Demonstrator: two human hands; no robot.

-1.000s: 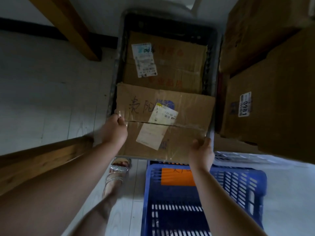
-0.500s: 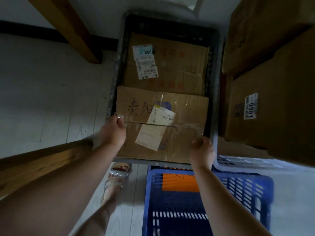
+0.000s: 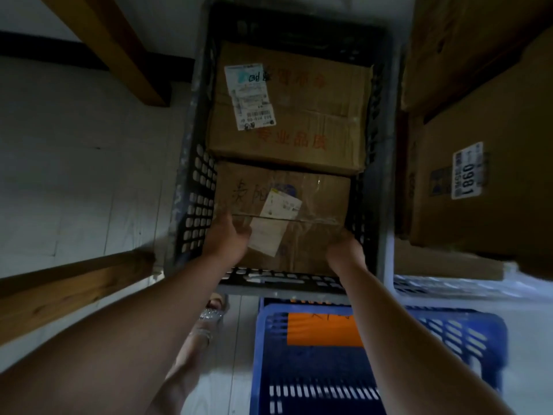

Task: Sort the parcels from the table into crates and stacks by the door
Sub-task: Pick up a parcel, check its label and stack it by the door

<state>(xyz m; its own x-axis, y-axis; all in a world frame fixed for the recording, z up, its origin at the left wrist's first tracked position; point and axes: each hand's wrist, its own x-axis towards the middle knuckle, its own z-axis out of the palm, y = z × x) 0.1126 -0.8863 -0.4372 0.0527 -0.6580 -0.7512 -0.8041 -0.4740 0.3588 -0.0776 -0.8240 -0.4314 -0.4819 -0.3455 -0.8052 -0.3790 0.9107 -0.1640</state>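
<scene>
One camera, worn on the person's head, looks forward and steeply down along both forearms. It sits close: the left hand and right hand grip a parcel mid-frame, with a blue crate nearer the camera than the hands.

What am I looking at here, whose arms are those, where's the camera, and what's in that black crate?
There is no machine here. The arms belong to a person, and the single camera sits on that person's head, looking forward and down, so you see everything from above. The left hand and the right hand grip a cardboard box, one on each side, low inside the black crate. A second box with a white label lies in the far half of the same crate. Closer to the person stands a blue crate. On the right, bigger boxes are stacked up.
</scene>
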